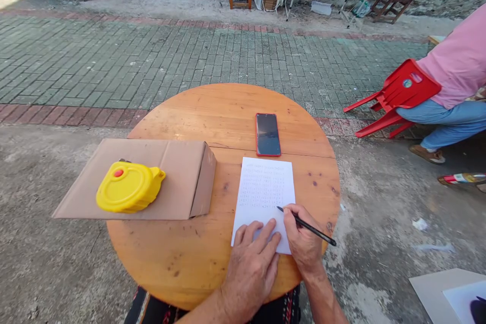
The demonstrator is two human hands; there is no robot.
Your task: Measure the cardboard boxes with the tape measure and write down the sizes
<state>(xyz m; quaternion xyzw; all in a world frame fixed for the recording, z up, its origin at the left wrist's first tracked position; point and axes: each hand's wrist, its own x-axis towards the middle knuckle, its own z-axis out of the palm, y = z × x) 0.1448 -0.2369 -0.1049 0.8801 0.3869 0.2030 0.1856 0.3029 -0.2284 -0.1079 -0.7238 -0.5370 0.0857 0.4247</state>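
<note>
the right hand (pixel 306 243) has its grip clamped on a black pen (pixel 317 231), the tip at the lowest rows of handwriting (pixel 264 187), too small to read; the white paper sheet (pixel 246 212) lies on the round wooden desk (pixel 190 263); the left hand (pixel 253 260) lies over its lower part, grip apart; beyond sits a red-edged smartphone (pixel 268 134); leftward, a yellow case (pixel 129 187), perhaps a tape measure, rests on a cardboard box (pixel 180 177).
</note>
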